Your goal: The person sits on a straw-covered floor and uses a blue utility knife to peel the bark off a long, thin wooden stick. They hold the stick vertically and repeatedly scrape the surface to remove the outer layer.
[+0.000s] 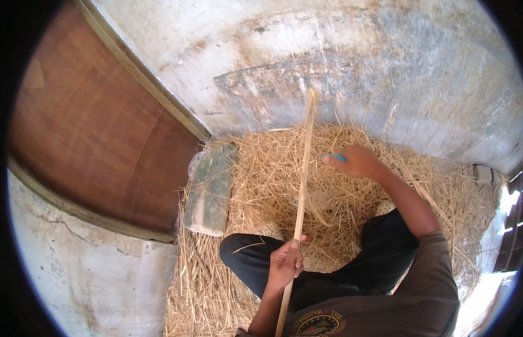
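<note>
A long pale strip of wood or bamboo (304,180) runs up from my lap toward the wall, its far tip raised in front of it. My left hand (286,261) is closed round its lower part, above my left thigh. Out to the right of the strip, my right hand (358,162) is closed on a small knife (339,158) with a blue handle. The thin blade points left toward the strip; whether it touches is too small to tell. A curled shaving (316,210) hangs beside the strip's middle.
Straw-like shavings (261,168) cover the floor around my folded legs. A worn greenish slab (208,191) lies at the left, beside a brown door panel (98,123) in a wooden frame. A stained plaster wall (351,62) rises ahead. A grey block (483,174) sits far right.
</note>
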Tool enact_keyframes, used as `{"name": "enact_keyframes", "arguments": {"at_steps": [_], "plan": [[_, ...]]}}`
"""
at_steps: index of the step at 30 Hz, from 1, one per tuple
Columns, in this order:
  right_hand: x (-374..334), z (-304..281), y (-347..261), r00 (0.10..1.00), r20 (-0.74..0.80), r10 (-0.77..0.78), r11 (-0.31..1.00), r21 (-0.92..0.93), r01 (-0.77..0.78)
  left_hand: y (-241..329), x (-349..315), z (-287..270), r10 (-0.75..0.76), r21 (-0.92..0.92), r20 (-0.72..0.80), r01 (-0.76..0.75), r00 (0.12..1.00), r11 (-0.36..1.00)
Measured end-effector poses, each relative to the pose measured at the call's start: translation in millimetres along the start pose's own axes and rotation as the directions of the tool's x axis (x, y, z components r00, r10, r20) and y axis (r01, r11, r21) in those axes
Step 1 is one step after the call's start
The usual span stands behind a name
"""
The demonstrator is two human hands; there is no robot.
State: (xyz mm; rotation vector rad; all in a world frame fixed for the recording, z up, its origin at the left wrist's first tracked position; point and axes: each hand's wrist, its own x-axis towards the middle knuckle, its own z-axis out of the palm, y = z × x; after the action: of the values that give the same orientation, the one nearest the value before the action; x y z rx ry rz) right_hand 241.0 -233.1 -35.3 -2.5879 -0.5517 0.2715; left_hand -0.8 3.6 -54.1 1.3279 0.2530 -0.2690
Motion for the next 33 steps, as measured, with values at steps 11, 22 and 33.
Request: {"name": "enact_keyframes", "arguments": {"at_steps": [11, 22, 33], "plan": [[4, 21, -17, 0.975, -0.217, -0.048, 0.993, -0.120, 0.022, 6, -24, 17, 0.047, 0.105, 0.037, -0.051, 0.998, 0.993], [3, 28, -25, 0.958, -0.248, -0.146, 0.982, -0.151, 0.110, 19, -31, 28, 0.289, 0.525, -0.078, -0.208, 0.954, 0.825], [12, 16, -6, 0.935, -0.320, -0.153, 0.976, -0.195, 0.094, 25, -48, 32, 0.205, 0.553, -0.066, -0.135, 0.977, 0.822]]}}
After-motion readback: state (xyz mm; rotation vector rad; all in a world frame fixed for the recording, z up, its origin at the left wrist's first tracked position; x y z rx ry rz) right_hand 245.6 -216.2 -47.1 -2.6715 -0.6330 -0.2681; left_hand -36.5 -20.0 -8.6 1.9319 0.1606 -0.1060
